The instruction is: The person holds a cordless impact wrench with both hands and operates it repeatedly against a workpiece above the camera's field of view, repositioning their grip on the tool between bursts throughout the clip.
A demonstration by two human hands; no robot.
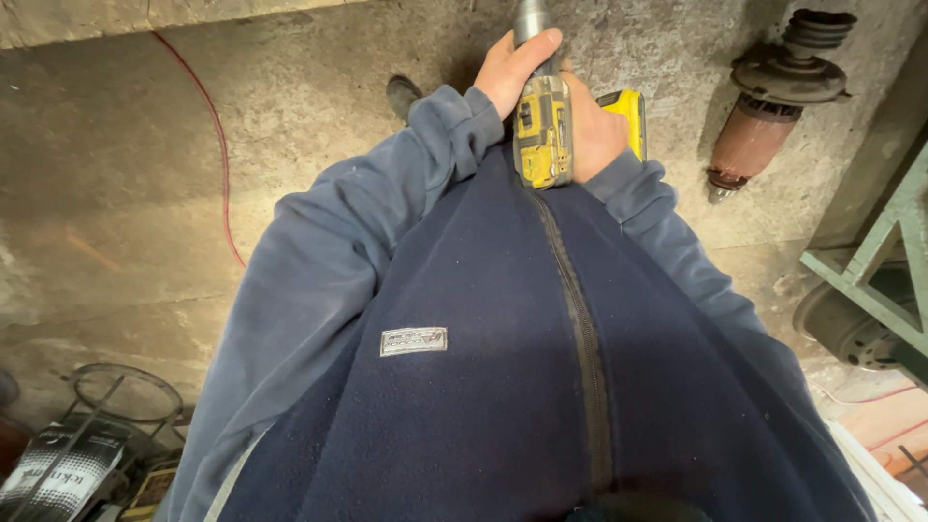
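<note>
A yellow and black cordless power tool [542,135] is held close in front of my dark blue fleece jacket, its nose pointing up out of the top of the view. My left hand [512,68] wraps the front of the tool near its grey chuck, thumb laid along it. My right hand [594,130] grips the handle, with the yellow battery end [626,108] showing beside it. Both sleeves are blue.
A motor armature with copper windings [768,106] lies on the concrete floor to the right. A red cable [220,155] runs across the floor at left. A green metal frame [875,280] stands at right, and wire racks and a packet [68,464] lie bottom left.
</note>
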